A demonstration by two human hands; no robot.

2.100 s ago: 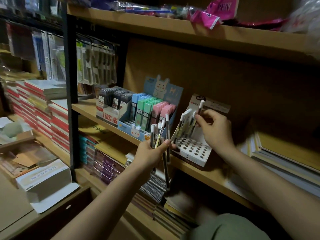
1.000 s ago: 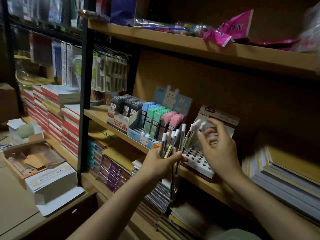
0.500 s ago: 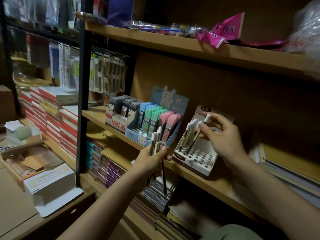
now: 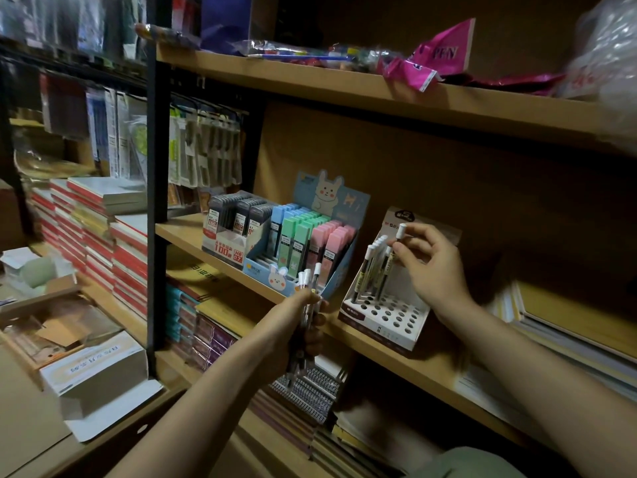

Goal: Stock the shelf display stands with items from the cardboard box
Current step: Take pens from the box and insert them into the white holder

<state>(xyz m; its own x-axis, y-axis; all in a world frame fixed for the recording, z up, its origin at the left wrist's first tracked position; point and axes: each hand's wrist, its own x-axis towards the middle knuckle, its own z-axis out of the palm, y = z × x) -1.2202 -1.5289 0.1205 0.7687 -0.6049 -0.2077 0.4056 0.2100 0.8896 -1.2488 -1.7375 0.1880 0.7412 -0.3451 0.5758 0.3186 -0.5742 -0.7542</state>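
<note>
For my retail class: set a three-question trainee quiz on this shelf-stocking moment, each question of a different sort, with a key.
1. True or false: the left hand holds a bunch of pens.
2. The right hand pinches one pen over which thing? A) the white stand with holes B) the rabbit display box C) the stack of notebooks
3. Fill in: the stand's front rows of holes are ____.

Key: 1 true; 2 A; 3 empty.
</note>
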